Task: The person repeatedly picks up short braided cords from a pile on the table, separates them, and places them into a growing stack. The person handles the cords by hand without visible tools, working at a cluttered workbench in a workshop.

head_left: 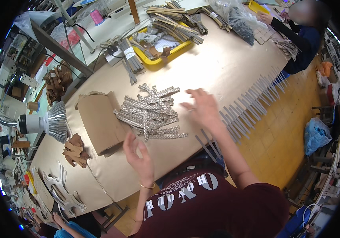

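A pile of braided silver-beige straps [150,113] lies on the table in front of me. At its near left side my left hand [139,156] hovers with thumb and fingers apart, nothing visible in it. My right hand [202,108] is over the table to the right of the pile, slightly blurred, its fingers spread and no thing showing in them. Beside the straps on the left rests a brown cardboard piece [100,125] with a curved shape. Many thin grey strips [241,115] lie side by side along the table's right edge, close to my right forearm.
A yellow tray [150,62] holding scraps and strips stands at the far side, with strip bundles [174,22] around it. On the left are a lamp [55,122] and brown leather-like pieces [75,150]. Another person [306,43] works at the far right.
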### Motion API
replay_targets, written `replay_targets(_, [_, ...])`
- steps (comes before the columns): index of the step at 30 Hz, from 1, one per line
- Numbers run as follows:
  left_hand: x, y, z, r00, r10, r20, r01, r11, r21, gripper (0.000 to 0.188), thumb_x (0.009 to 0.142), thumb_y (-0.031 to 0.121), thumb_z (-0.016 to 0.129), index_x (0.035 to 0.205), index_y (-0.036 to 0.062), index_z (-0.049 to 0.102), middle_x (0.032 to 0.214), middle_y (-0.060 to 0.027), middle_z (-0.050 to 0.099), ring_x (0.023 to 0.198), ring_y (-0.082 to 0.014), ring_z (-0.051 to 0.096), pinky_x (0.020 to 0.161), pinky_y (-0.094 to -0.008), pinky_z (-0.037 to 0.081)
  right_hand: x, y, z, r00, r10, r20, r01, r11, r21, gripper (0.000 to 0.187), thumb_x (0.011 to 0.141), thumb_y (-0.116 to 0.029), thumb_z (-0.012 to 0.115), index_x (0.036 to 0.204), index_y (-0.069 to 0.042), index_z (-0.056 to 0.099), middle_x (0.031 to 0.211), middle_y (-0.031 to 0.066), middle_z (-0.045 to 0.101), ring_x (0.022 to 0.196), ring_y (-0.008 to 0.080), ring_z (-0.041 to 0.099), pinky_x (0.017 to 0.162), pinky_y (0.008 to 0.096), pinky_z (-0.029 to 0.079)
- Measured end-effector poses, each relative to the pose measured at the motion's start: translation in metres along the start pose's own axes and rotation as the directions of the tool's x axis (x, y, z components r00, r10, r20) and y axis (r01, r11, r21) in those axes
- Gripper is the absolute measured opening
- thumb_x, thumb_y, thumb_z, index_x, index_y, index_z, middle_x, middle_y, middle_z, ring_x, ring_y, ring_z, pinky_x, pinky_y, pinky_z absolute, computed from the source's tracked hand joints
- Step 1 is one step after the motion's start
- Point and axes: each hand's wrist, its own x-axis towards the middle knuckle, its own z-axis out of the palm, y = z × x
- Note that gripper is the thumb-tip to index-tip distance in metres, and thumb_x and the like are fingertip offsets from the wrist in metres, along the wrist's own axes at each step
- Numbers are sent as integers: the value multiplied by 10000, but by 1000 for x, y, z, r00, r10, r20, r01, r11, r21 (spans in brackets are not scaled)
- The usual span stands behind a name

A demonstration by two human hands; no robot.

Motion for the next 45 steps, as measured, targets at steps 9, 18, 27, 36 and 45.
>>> replay_targets(9, [-56, -28, 25, 925, 330, 187, -378, 843, 383, 479, 837, 86, 623, 1279, -26, 476, 1456, -287, 261, 1322, -468, 324, 1080, -509, 299, -25, 104, -8, 953, 238, -189, -253, 966, -61, 221, 890, -245, 626, 987, -47, 627, 971, 117, 601, 917, 284, 582, 841, 418, 399])
replay_targets(18, [-61, -25, 42, 913, 330, 241, -409, 726, 553, 654, 869, 208, 634, 1383, -58, 329, 1513, -298, -33, 1389, -486, 80, 1113, -553, 188, -40, 101, -8, 976, 135, -170, -133, 991, 22, 145, 907, -193, 583, 856, -62, 622, 864, 101, 605, 874, 280, 585, 801, 415, 396])
replay_targets(27, [-67, -28, 56, 824, 389, 411, -564, 620, 546, 566, 944, 281, 536, 1398, 1, 347, 1515, -274, 20, 1381, -459, 150, 1091, -539, 260, -133, 172, -61, 584, 530, -614, 225, 622, 750, 107, 878, -5, 586, 981, -26, 565, 848, 65, 612, 787, 160, 594, 722, 291, 495])
replay_targets(36, [-63, -30, 56, 822, 313, 475, -568, 501, 653, 602, 891, 221, 555, 1387, -48, 346, 1500, -339, 13, 1401, -494, 65, 1136, -502, 161, -106, 410, 19, -102, 864, -493, 121, 503, 856, 184, 967, -182, 577, 1084, -41, 557, 915, 26, 598, 782, 101, 546, 708, 248, 470])
replay_targets(45, [-109, -37, 53, 787, 442, 431, -601, 388, 699, 522, 793, 134, 689, 1276, 53, 509, 1407, -270, 236, 1279, -467, 314, 1013, -540, 348, -80, 452, 128, 492, 704, -512, -396, 705, 588, 202, 933, -169, 586, 1078, -28, 575, 944, 62, 627, 813, 136, 579, 746, 307, 492])
